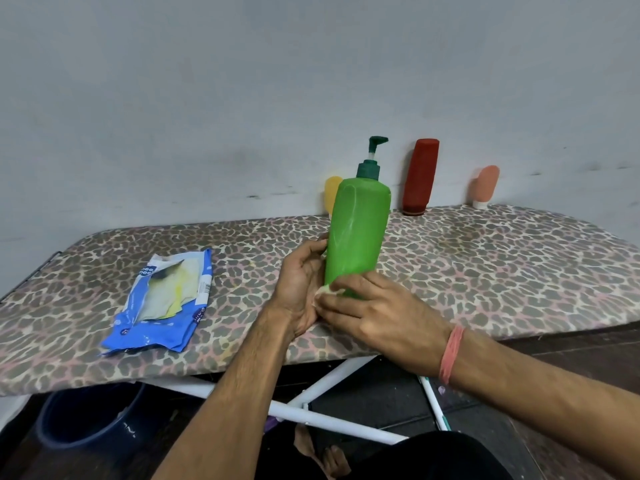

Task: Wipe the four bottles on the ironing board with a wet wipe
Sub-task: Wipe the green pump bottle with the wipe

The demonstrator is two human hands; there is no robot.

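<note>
At the centre of the frame we hold the green pump bottle (358,233) upright, lifted a little above the leopard-print ironing board (485,271), its dark green pump head pointing to the right. Our left hand (298,289) cups the bottle's lower left side, the fingers curled round behind it. Our right hand (374,310), with a pink band (450,353) on the wrist, comes in from the lower right and grips the base of the bottle, its fingers pressing a small pale wet wipe (327,291) against the plastic; only a crumpled bit of the wipe shows between the two hands. Along the far edge of the board, against the grey wall (242,81), stand the other three bottles: a yellow bottle (331,194) half hidden just behind the green one, a red bottle (420,176) to its right resting on its cap, and a small peach bottle (486,187) further right, also cap down. To the left of centre a torn blue wipe packet (162,303) lies flat on the board. Below the board, at lower left, we see a dark blue bucket (90,420) and the white legs (325,382) of the board.
</note>
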